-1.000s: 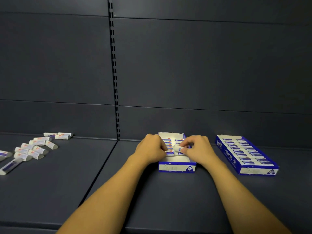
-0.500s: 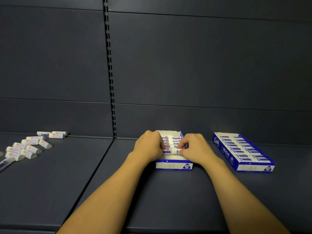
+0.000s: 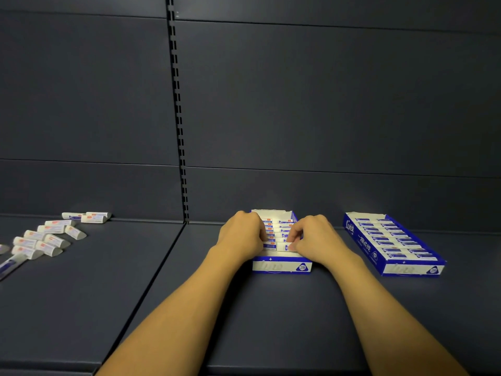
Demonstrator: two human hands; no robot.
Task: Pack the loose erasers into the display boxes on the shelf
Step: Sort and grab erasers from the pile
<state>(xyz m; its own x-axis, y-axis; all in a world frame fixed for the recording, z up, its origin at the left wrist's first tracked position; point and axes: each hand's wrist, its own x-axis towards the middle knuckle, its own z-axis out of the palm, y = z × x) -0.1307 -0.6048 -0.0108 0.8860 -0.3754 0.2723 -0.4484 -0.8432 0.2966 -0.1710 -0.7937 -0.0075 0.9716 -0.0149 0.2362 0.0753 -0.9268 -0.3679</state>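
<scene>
Both your hands are over the middle display box (image 3: 282,265) on the shelf (image 3: 244,308). Your right hand (image 3: 315,238) pinches an eraser (image 3: 284,246) in its fingers (image 3: 294,240) at the near end of the right row; your left hand (image 3: 242,236) has its fingers curled against the left row, bracing it. Seat the eraser flat and square to its neighbours, then press lightly so the row does not buckle. The near end of the box seems to have room left, so slide the eraser back snug. Compared with a second ago, the eraser has come down from above the rows into the box. The loose erasers (image 3: 48,240) wait far left; the box on the right (image 3: 393,242) looks full.
</scene>
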